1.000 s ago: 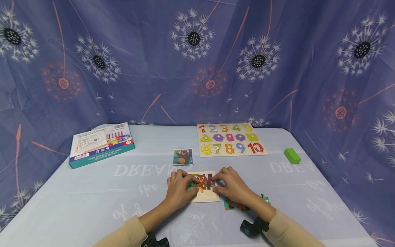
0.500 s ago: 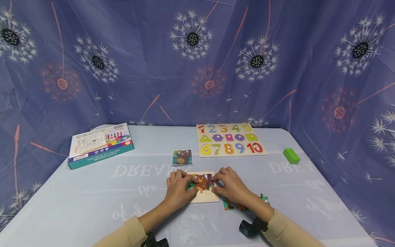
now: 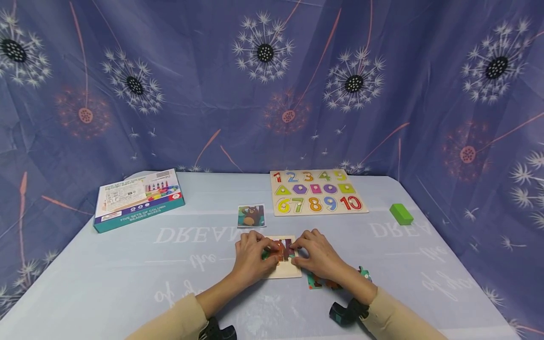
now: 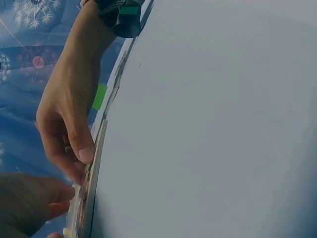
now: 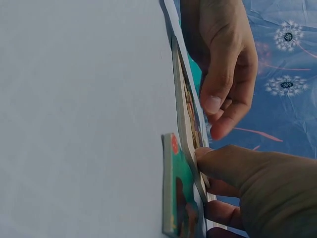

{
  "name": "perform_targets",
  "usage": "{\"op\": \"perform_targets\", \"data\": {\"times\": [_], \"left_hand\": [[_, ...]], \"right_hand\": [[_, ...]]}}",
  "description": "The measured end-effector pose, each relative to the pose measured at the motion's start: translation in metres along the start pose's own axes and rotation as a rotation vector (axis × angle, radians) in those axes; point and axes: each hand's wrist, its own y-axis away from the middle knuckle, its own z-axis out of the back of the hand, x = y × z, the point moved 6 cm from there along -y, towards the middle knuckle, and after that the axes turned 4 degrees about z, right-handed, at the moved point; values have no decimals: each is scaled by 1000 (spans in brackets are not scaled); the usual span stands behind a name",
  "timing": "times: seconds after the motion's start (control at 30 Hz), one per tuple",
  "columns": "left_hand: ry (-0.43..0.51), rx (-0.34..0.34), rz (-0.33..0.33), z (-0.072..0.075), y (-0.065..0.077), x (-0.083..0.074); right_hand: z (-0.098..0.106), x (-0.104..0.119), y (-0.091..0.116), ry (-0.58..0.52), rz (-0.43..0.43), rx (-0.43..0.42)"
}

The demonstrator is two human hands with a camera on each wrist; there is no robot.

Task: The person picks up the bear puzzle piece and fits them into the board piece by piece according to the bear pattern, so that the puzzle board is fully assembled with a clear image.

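Evidently the bear puzzle board (image 3: 285,272) lies between the two hands on my feed. The right hand (image 3: 319,255) grips its right edge, thumb and index finger curled over it. The left hand (image 3: 251,259) bends over the opposite side, hiding part of the bear; I can't tell whether it's pinching a piece. Loose puzzle pieces (image 3: 314,282) lie just below the right hand, partly covered by its forearm (image 3: 357,284). My wrist views catch the board nearly edge-on, its face barely readable.
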Motion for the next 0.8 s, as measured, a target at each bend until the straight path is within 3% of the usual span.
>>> {"op": "perform_targets", "data": {"times": [0.43,0.67,0.8], "left_hand": [[1,-28,-38,-11,-3,-7],[-15,-82,-82,-13,0,-10],[4,-37,-38,-15,-2,-8]], "right_hand": [[0,0,0,6,8,-11],[0,1,1,6,5,-2],[0,1,1,12,15,-10]]}}
